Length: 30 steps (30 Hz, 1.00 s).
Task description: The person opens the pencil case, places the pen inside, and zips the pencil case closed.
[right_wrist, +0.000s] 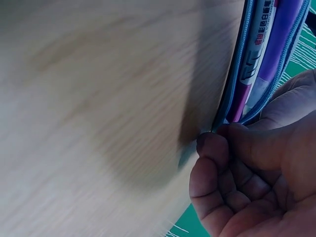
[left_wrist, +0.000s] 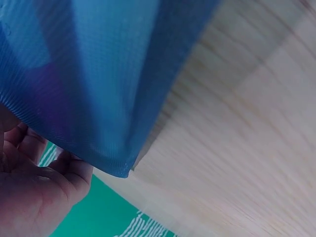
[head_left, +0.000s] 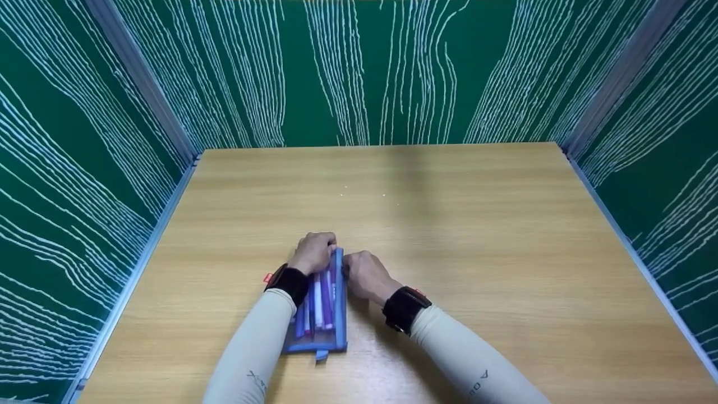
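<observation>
A blue mesh zip pencil case point(head_left: 341, 320) lies lengthwise on the table, with several purple and white pens point(head_left: 318, 303) showing through it. At its far end, my left hand point(head_left: 312, 252) grips the top edge, fingers curled behind the mesh point(left_wrist: 98, 98) in the left wrist view. My right hand point(head_left: 367, 275) is at the far right corner, thumb and forefinger pinching the end of the zip. The zip's teeth point(right_wrist: 277, 79) stand parted in the right wrist view. Between them show a white-labelled marker point(right_wrist: 257, 44) and a purple pen point(right_wrist: 280, 44). The zip pull is hidden by the fingers.
The wood-grain table point(head_left: 477, 224) carries a few tiny white specks beyond the hands. Green panels with white wavy lines point(head_left: 336, 73) stand at the back and both sides, joined by grey metal posts point(head_left: 148, 78). A small blue tab point(head_left: 321, 355) sticks out from the case's near end.
</observation>
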Motion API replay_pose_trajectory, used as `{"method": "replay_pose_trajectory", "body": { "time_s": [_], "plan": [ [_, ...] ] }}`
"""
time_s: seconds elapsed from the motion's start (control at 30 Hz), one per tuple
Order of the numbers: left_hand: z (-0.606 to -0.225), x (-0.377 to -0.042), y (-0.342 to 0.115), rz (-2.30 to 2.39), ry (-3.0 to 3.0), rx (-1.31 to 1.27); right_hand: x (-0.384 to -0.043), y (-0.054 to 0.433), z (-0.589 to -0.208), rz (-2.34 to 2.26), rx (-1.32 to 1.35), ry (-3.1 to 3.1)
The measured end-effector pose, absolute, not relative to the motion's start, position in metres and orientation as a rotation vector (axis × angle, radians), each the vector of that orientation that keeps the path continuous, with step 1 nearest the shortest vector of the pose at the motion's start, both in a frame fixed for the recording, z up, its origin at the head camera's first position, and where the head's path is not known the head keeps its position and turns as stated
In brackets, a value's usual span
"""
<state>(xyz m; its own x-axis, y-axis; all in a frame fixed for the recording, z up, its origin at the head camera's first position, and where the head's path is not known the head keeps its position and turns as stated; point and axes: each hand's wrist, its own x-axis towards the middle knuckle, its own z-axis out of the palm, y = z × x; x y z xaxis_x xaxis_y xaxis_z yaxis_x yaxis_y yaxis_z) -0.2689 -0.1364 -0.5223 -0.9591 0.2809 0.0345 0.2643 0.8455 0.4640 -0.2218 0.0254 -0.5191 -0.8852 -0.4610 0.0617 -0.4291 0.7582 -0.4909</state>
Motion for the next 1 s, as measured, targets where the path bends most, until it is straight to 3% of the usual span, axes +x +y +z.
{"method": "replay_pose_trajectory", "body": {
  "time_s": [0.23, 1.0],
  "plan": [
    [-0.5204, -0.2678, -0.1346, 0.751, 2.973, 0.452, -0.2198, 0.0276, -0.5193, -0.745, -0.825, 2.954],
    [-0.522, -0.2691, -0.1359, 0.75, 2.977, 0.409, -0.2177, 0.0254, -0.5165, -0.678, -0.771, 2.936]
  ]
}}
